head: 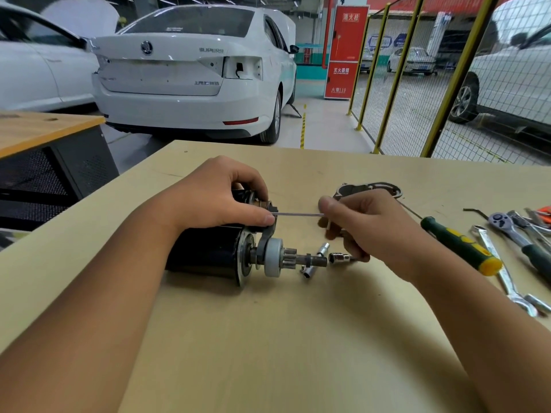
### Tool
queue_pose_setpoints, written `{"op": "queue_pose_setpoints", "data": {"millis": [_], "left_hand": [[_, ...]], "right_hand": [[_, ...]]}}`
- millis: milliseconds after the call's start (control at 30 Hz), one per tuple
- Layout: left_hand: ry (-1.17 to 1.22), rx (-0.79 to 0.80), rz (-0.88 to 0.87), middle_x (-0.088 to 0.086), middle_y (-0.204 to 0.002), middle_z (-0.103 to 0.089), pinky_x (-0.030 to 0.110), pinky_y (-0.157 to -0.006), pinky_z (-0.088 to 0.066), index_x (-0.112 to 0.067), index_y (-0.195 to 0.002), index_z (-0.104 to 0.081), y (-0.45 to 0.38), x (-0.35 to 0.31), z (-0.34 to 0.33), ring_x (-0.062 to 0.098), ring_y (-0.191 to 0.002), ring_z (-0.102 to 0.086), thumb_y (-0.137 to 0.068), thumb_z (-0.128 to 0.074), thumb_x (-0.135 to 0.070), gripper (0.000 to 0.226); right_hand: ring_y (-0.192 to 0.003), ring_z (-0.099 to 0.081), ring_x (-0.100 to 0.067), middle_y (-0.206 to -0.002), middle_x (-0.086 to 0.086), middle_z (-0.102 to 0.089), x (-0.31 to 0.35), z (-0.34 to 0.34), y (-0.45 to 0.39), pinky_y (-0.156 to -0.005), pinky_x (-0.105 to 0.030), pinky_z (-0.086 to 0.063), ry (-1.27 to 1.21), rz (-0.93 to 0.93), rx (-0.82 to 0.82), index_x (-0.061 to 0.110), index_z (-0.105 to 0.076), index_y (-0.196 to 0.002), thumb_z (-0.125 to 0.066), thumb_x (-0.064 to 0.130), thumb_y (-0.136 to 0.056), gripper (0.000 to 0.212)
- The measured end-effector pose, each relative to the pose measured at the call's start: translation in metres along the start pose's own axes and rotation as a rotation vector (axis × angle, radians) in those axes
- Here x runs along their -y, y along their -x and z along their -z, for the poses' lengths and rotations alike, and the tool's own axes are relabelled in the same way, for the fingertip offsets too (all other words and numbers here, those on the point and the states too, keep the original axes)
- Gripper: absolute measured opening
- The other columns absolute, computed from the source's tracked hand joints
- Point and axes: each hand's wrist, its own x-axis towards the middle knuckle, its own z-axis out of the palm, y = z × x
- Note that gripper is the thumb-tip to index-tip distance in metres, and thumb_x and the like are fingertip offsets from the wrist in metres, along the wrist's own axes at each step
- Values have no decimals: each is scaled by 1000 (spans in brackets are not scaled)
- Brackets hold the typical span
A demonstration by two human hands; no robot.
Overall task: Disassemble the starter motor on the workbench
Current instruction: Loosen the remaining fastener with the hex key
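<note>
The black starter motor (208, 251) lies on its side on the workbench (268, 338), its pinion gear and shaft (298, 257) pointing right. My left hand (214, 195) grips the solenoid on top of the motor, thumb at its right end. My right hand (369, 225) pinches a thin L-shaped hex key (298, 215), whose long arm runs left into the solenoid's end. The removed metal nose housing (369, 189) lies just behind my right hand.
Two small sockets (316, 257) (340, 257) lie by the shaft tip. A green and yellow screwdriver (459, 245), a ratchet (518, 234) and spanners (504, 275) lie at the right. White cars and a yellow mesh fence stand beyond the bench.
</note>
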Motion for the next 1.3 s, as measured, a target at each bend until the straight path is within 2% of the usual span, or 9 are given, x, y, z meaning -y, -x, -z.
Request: {"op": "queue_pose_setpoints", "data": {"millis": [100,367,533,667,733,867,1000,1200,1300], "left_hand": [[16,-4,1,-10,-80,-73,26,-67,-53,-30,-84,-77,0,0,0,15,-72,-67,-63,-90,-45,29],[-7,-6,11,-10,-78,-73,15,-61,-49,-29,-83,-78,0,0,0,4,-65,-62,-70,-95,-31,22],[-17,-9,15,-9,-79,-72,23,-65,-52,-31,-84,-77,0,1,0,6,-68,-64,-70,-96,-33,24],[-17,-3,14,-9,-81,-72,26,-66,-52,-32,-85,-77,0,2,0,8,-70,-65,-70,-96,-35,24],[-15,-4,19,-9,-81,-72,24,-65,-52,-32,-85,-77,0,2,1,8,-70,-65,-70,-95,-36,24],[1,2,12,-8,-78,-72,20,-63,-51,-31,-84,-77,-1,2,0,7,-67,-63,-69,-96,-36,25],[-4,2,8,-7,-80,-72,26,-66,-53,-31,-84,-77,0,0,0,13,-71,-66,-61,-91,-48,31],[8,-2,1,-7,-80,-73,27,-66,-54,-31,-83,-77,-1,1,-1,9,-69,-64,-60,-88,-50,31],[-1,-3,7,-8,-80,-72,27,-66,-53,-33,-83,-76,-1,1,-1,8,-69,-64,-59,-88,-52,32]], "right_hand": [[-46,-43,-20,-64,-16,-62,4,-2,1,-42,-26,-32,-94,-254,54,-1,-72,-82,-53,56,-97,62],[-39,-34,-14,-61,-9,-53,6,-2,1,-43,-19,-23,-200,-488,168,9,-68,-67,-61,58,-92,56],[-47,-33,-13,-70,-9,-43,2,0,2,-43,-24,-28,-290,-280,152,5,-62,-81,-68,35,-93,33],[-57,-52,-36,-71,-17,-64,2,-5,0,-52,-41,-47,128,158,-105,11,-62,-74,-78,22,-86,23],[-57,-54,-33,-71,-16,-66,1,-4,-1,-53,-40,-47,133,276,-147,18,-59,-67,-81,19,-83,27],[-46,-43,-17,-66,-12,-60,6,-4,2,-45,-29,-34,-267,10,9,8,-67,-79,-70,42,-91,36],[-43,-40,-17,-67,-14,-60,9,-4,2,-41,-23,-30,-337,-386,127,-1,-67,-90,-51,57,-98,60],[-47,-37,-14,-67,-7,-53,5,6,2,-43,-22,-30,-438,-216,243,13,-67,-73,-71,42,-83,30],[-49,-41,-20,-68,-13,-59,1,6,1,-46,-27,-34,-339,-71,189,6,-64,-76,-76,27,-79,25]]}}
